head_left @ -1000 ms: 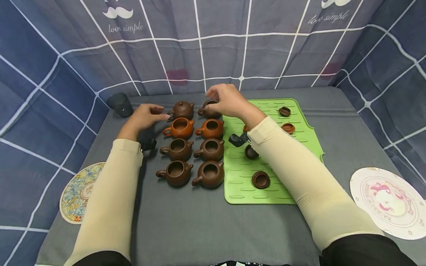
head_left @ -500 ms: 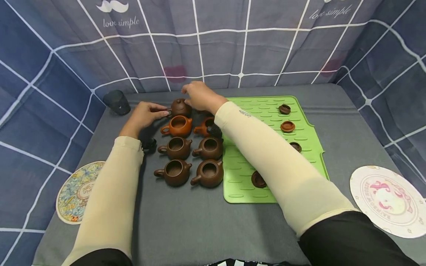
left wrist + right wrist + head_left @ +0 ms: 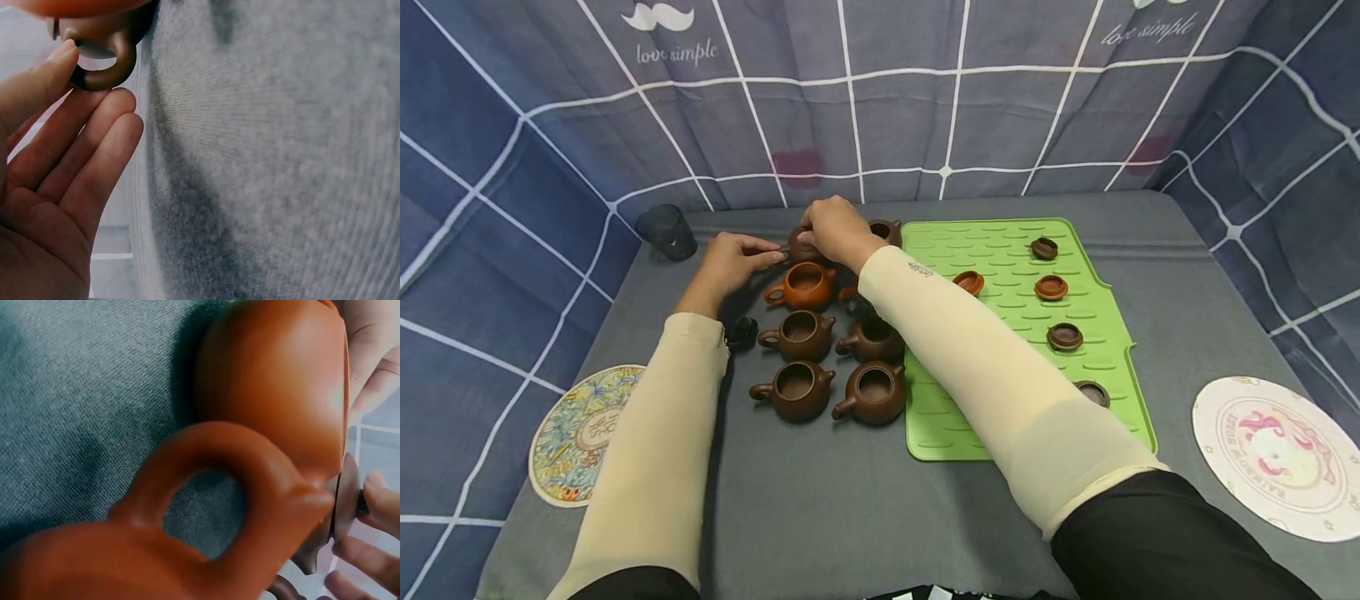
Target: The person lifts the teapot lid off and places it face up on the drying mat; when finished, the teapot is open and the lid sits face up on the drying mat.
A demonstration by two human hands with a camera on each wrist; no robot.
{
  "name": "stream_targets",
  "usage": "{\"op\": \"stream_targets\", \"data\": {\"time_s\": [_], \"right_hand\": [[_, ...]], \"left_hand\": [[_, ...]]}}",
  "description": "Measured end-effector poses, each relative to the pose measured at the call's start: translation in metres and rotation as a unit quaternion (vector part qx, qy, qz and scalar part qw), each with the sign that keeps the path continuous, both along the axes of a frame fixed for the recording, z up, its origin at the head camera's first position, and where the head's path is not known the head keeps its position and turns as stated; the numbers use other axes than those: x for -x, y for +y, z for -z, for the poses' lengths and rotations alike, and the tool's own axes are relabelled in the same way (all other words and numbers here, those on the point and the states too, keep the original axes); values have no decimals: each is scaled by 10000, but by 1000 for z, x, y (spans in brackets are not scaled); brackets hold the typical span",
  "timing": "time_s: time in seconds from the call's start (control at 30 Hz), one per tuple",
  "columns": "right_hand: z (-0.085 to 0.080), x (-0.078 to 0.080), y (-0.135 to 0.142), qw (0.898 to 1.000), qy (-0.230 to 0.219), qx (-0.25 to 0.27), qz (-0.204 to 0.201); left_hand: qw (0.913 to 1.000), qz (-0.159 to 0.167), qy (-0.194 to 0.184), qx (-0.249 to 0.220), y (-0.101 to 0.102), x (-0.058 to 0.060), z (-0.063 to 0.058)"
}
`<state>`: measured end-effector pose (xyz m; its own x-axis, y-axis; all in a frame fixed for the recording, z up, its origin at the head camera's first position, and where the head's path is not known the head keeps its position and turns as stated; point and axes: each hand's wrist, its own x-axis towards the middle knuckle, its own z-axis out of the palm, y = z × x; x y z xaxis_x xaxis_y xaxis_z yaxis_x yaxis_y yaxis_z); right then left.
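At the back left of the teapot rows stands a dark brown teapot (image 3: 797, 250), largely covered by the hands in the head view. My left hand (image 3: 726, 265) pinches its handle (image 3: 128, 59) between thumb and index finger, the other fingers extended below. From above, my right hand (image 3: 837, 232) has its fingertips on the lid (image 3: 345, 500) and its small knob. The lid sits on the pot. An orange teapot (image 3: 805, 286) is right in front, lidless. Another brown teapot (image 3: 889, 231) stands behind my right wrist.
Several lidless teapots stand in two columns, including a front brown one (image 3: 880, 408). A green mat (image 3: 940, 425) on the right bears loose lids such as an orange one (image 3: 1051, 287). A dark cup (image 3: 666, 232), patterned disc (image 3: 580, 450) and pink-white disc (image 3: 1273, 458) lie around.
My right hand has moved left from the back right teapot and come down onto the lid of the back left teapot. The left hand stays at that teapot's handle.
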<state>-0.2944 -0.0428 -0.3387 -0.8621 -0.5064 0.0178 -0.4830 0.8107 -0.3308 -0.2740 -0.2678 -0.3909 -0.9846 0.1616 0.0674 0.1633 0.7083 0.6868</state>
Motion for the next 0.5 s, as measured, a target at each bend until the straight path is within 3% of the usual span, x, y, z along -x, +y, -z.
{"op": "stream_targets", "data": {"time_s": [0.13, 0.3, 0.5], "right_hand": [[-2, 1, -3, 9994, 329, 52, 119], [-10, -6, -7, 9982, 587, 125, -68], [-22, -21, -3, 9931, 468, 980, -432]], "left_hand": [[10000, 5, 33, -10, 2, 0, 0], [10000, -21, 27, -4, 3, 1, 1], [9999, -40, 89, 41, 2, 1, 2]]}}
